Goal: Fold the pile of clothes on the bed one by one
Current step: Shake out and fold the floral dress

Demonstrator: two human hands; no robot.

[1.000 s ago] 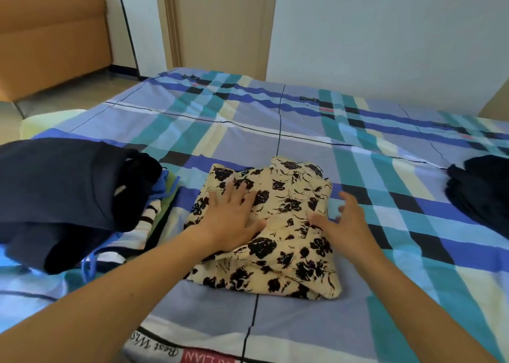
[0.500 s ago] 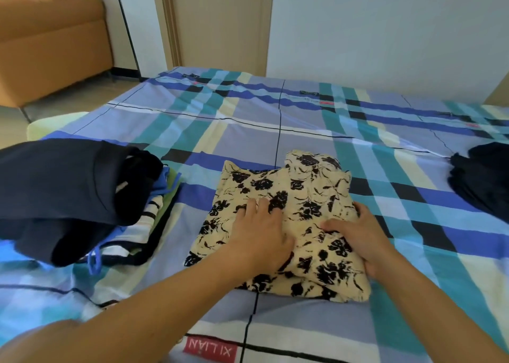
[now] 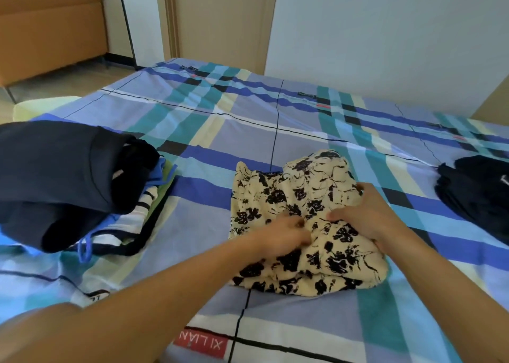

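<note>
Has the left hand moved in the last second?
Yes. The left hand shifted right, across the bedsheet's black line, and now pinches the floral garment.

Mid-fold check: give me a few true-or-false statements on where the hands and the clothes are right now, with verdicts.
1. The left hand and the right hand are both on the floral garment. True.
2. A dark garment tops the stack of clothes at the left. True.
3. The floral garment lies on that stack. False: it lies on the bedsheet, apart from the stack.
4. The sofa stands to the right of the bed. False: it is at the upper left, beyond the bed.
5. Dark clothes lie at the right edge of the view. True.
</note>
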